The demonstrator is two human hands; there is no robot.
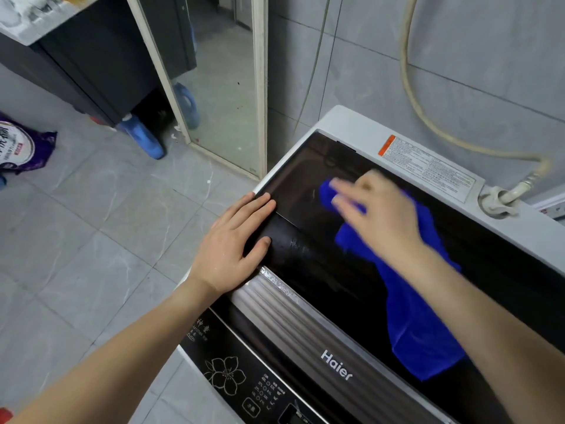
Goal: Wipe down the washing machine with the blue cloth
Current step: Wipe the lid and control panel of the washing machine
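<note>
The right grip (376, 215) was laid flat and spread upon the blue cloth (419, 325), its fingers straight and pressing rather than pinching and its outline blurred. The left grip (235, 240) was likewise spread, palm down on the left edge of the lid, with nothing held. The washing machine (333, 123), a top-loader, was seen from above. Its dark glass lid (305, 175) carried the cloth, which was draped from under the right grip back toward the control panel (244, 377). The lid was judged hard, smooth and probably slippery where damp. The cloth was judged light, soft and limp, so it would be best worked under a flat palm over its bunched part, with the loose tail likely to drag or fold. The glass was judged fit for steady pressure but not for a knock. Around the machine, a grey tiled wall (458, 41) and a grey tiled floor (91, 240) were seen. A tall framed mirror (226, 87) was stood against the wall beside a dark cabinet (91, 56). A pale hose (411, 96) was run down the wall to an inlet fitting (498, 200) at the machine's back. A purple bag (21, 148) and a blue bottle (143, 139) were set on the floor, and a warning label (428, 163) was stuck behind the lid.
</note>
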